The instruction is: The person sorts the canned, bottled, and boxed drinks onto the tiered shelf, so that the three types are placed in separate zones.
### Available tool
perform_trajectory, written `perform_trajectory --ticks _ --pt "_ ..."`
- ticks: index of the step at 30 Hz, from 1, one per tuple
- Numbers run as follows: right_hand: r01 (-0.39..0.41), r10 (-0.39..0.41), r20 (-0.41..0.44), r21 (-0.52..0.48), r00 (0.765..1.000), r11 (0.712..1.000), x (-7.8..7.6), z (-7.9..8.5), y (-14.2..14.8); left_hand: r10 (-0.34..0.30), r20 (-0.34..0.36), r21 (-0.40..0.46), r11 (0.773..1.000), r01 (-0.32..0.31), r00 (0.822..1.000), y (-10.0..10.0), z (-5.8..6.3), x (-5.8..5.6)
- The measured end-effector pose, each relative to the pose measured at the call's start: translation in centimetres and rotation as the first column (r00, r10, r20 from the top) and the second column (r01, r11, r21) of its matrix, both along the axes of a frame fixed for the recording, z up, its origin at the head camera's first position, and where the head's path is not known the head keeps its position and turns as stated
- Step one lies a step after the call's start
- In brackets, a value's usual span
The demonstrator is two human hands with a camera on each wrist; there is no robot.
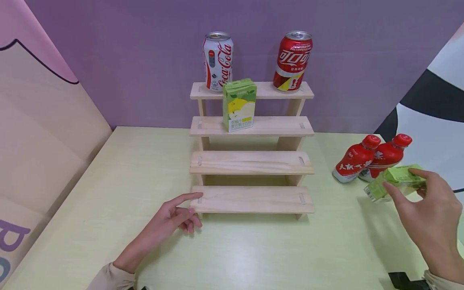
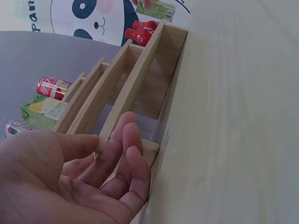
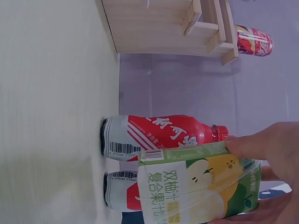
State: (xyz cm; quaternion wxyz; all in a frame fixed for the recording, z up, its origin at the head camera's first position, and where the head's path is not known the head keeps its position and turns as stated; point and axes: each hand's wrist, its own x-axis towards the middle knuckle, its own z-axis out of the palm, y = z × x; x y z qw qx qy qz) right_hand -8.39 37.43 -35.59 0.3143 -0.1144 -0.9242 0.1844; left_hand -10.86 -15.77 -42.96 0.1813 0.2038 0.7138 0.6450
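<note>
My right hand [image 1: 431,209] grips a green juice box [image 3: 201,182] between thumb and fingers. The box is tilted above the table at the right, overlapping two red-capped bottles [image 1: 357,159] behind it. At the left end of a stepped wooden stand [image 1: 253,199], my left hand [image 1: 174,217] has its index finger stretched onto the lowest step. The left thumb lies by that step's front edge, and the other fingers are loosely bent below. Another green juice box [image 1: 241,106] stands upright on the second step from the top.
On the top step are a white cola can [image 1: 218,62] at the left and a red cola can [image 1: 293,60] at the right. A purple backdrop [image 1: 145,60] rises behind the pale table [image 1: 119,177]. Printed panels flank both sides.
</note>
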Motion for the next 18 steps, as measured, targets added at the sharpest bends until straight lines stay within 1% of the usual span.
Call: perform_trajectory --ticks 5,11,18 --pt "-0.029 0.029 -0.063 0.001 0.998 1.000 0.1 0.4 -0.9 -0.003 0.015 0.008 1.000 0.003 1.000 0.0 -0.2 -0.1" --pt "-0.064 0.065 -0.069 0.018 0.996 0.998 0.1 1.1 -1.6 -0.012 0.015 0.019 1.000 0.012 1.000 0.1 -0.4 -0.2" --pt "-0.117 0.122 -0.122 0.050 0.985 0.992 0.1 1.8 -1.9 -0.016 0.022 0.048 0.999 0.015 1.000 0.1 -0.2 -0.1"
